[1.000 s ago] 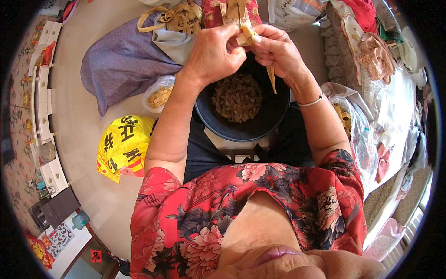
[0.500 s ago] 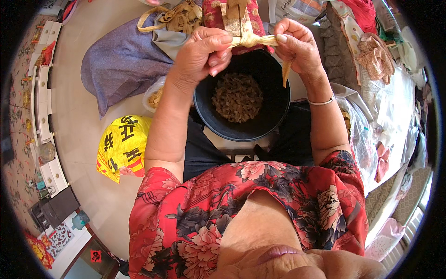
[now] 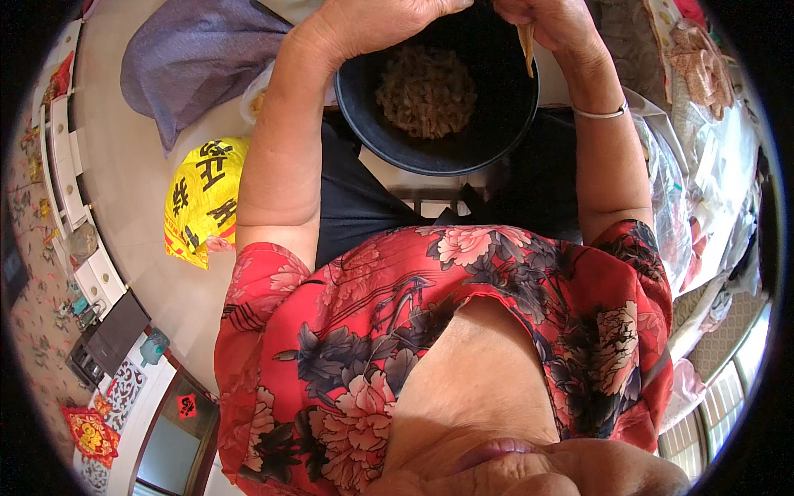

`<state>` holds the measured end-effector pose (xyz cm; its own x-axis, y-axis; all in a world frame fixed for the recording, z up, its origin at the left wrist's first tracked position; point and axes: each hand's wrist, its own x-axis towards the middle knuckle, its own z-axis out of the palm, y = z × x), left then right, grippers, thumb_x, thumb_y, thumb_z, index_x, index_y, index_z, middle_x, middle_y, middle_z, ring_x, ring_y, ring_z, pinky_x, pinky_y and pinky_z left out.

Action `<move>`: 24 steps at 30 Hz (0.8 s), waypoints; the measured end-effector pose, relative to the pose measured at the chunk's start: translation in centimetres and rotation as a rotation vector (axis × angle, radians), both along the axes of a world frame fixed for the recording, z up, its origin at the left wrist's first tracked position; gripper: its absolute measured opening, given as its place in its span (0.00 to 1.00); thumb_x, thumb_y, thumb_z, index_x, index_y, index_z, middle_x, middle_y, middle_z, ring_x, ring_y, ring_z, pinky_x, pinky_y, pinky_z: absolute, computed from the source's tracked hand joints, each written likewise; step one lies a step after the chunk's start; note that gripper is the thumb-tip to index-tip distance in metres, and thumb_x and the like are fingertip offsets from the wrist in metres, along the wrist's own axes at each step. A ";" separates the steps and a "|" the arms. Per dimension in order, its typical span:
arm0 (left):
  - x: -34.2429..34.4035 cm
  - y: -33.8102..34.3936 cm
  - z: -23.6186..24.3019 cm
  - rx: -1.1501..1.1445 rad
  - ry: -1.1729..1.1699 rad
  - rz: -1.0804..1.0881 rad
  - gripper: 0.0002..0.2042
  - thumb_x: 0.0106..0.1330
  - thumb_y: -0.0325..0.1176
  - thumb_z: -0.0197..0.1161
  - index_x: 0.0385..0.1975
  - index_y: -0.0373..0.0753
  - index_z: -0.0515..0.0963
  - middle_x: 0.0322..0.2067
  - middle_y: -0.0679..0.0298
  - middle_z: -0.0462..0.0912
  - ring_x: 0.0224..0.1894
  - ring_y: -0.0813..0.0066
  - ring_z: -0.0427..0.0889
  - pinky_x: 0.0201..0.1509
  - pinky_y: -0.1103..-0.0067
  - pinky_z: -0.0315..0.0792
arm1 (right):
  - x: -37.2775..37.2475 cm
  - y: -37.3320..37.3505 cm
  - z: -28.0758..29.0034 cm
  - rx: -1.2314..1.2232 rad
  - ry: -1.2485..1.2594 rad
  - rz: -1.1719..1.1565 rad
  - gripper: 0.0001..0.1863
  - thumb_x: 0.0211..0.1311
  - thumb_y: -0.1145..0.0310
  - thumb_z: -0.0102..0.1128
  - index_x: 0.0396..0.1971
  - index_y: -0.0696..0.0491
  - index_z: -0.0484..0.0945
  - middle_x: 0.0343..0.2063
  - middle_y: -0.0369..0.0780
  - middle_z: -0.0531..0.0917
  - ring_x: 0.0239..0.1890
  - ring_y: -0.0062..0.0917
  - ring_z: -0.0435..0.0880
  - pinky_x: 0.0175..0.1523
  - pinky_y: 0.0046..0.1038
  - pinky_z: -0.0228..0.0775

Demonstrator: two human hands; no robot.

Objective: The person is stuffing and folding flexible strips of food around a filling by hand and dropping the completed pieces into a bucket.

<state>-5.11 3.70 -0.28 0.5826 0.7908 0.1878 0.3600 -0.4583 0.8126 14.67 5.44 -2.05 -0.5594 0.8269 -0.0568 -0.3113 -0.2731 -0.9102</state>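
Both your hands have climbed toward the top edge. Your left hand (image 3: 372,21) and right hand (image 3: 550,21) pinch a pale husk strip (image 3: 527,45) above the black bowl (image 3: 438,145) on your lap; fingers mostly hidden. You look mid-peel; next, pull gently over the bowl.

One round black plastic basin (image 3: 430,145), holding one heap of brown crumbly filling (image 3: 426,89). One pale tan leaf strip (image 3: 526,37) hanging over basin. Two hands at top edge: left hand (image 3: 376,18), right hand (image 3: 546,16). One thin silver bangle (image 3: 600,112) on right wrist. One yellow plastic bag with black characters (image 3: 203,198) on floor. One lavender cloth bag (image 3: 194,58). One red patterned mat (image 3: 89,434), lower left.
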 end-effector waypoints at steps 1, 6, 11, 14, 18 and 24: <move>0.0 0.1 -0.4 0.008 0.050 -0.002 0.12 0.58 0.31 0.57 0.38 0.30 0.73 0.26 0.54 0.78 0.28 0.65 0.77 0.35 0.74 0.70 | -0.1 -0.2 0.0 0.001 -0.028 -0.023 0.03 0.57 0.73 0.56 0.27 0.54 0.72 0.15 0.29 0.68 0.12 0.09 0.57 0.15 0.13 0.46; -0.3 -0.4 0.1 -0.584 -0.100 -0.032 0.07 0.66 0.32 0.51 0.32 0.36 0.73 0.17 0.73 0.65 0.18 0.86 0.63 0.21 0.86 0.59 | 0.3 0.0 0.1 -0.029 0.158 0.070 0.02 0.56 0.76 0.55 0.29 0.56 0.72 0.13 0.28 0.64 0.11 0.09 0.54 0.15 0.13 0.44; -1.0 -0.6 1.3 -0.733 -0.272 -0.196 0.08 0.67 0.37 0.51 0.28 0.40 0.70 0.17 0.77 0.62 0.16 0.90 0.57 0.18 0.89 0.52 | 0.7 -1.0 1.3 -0.010 0.307 0.072 0.04 0.59 0.73 0.51 0.32 0.57 0.71 0.11 0.27 0.61 0.09 0.09 0.51 0.14 0.13 0.44; -0.2 0.5 -0.5 -0.781 -0.395 -0.182 0.10 0.66 0.39 0.52 0.31 0.39 0.70 0.18 0.77 0.62 0.16 0.89 0.58 0.18 0.89 0.53 | 0.7 -1.2 1.5 -0.236 0.510 0.058 0.10 0.58 0.72 0.48 0.39 0.60 0.69 0.15 0.29 0.65 0.14 0.12 0.60 0.20 0.15 0.56; 1.0 -0.9 -1.8 -0.665 -0.476 0.094 0.10 0.65 0.40 0.52 0.28 0.41 0.71 0.12 0.74 0.65 0.13 0.87 0.62 0.14 0.88 0.54 | -0.8 -1.9 3.5 -0.160 0.565 -0.060 0.14 0.59 0.68 0.51 0.42 0.59 0.70 0.30 0.38 0.75 0.27 0.22 0.73 0.29 0.20 0.65; 2.7 -6.3 -3.0 -0.795 -0.474 0.121 0.12 0.66 0.42 0.49 0.35 0.40 0.73 0.19 0.69 0.72 0.20 0.82 0.70 0.21 0.84 0.64 | -1.5 -3.2 3.8 -0.013 -0.002 -0.199 0.09 0.63 0.65 0.51 0.35 0.55 0.74 0.27 0.32 0.75 0.28 0.17 0.74 0.36 0.25 0.70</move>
<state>-2.39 -2.57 -3.28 0.4891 0.8392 -0.2376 -0.0808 0.3149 0.9457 13.21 2.22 1.70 -0.3851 0.9203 -0.0695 -0.3581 -0.2184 -0.9078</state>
